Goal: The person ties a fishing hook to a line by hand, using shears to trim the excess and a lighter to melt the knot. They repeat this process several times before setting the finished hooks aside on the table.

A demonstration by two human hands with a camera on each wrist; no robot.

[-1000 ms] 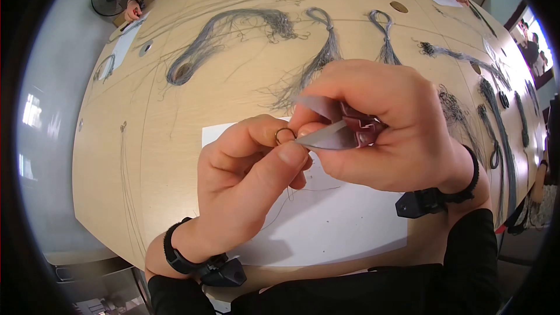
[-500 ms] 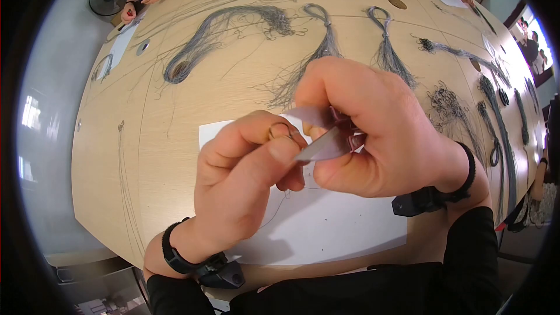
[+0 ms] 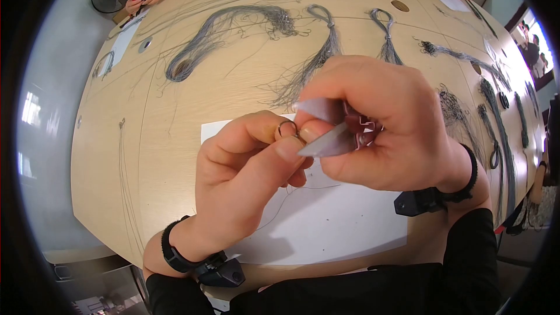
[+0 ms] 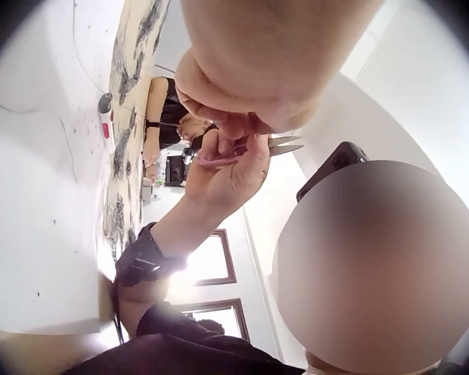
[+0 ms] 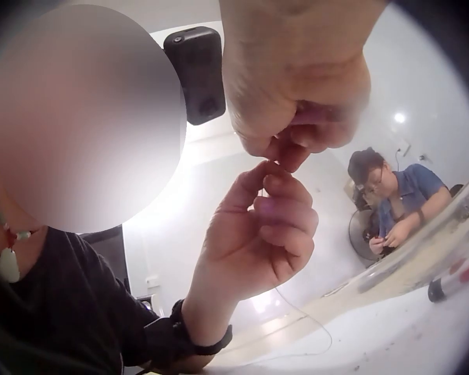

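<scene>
So, versus half a second ago, scissors (image 3: pixel 335 142) sit slightly farther right and the blades look wider apart. Right hand (image 3: pixel 382 122), fingers curled, grips the maroon handles, blades pointing at the left hand (image 3: pixel 239 172). Left pinches a small curved metal piece (image 3: pixel 279 130) between thumb and index, other fingers bent; can't tell if a blade touches it. Thin strand (image 3: pixel 275 214) runs below, over white paper (image 3: pixel 350 227) near the table's (image 3: pixel 105 163) body-side edge. Wire bundles (image 3: pixel 329 41) lie beyond the hands; wide stretch of tabletop left of the paper, few strands on it.
</scene>
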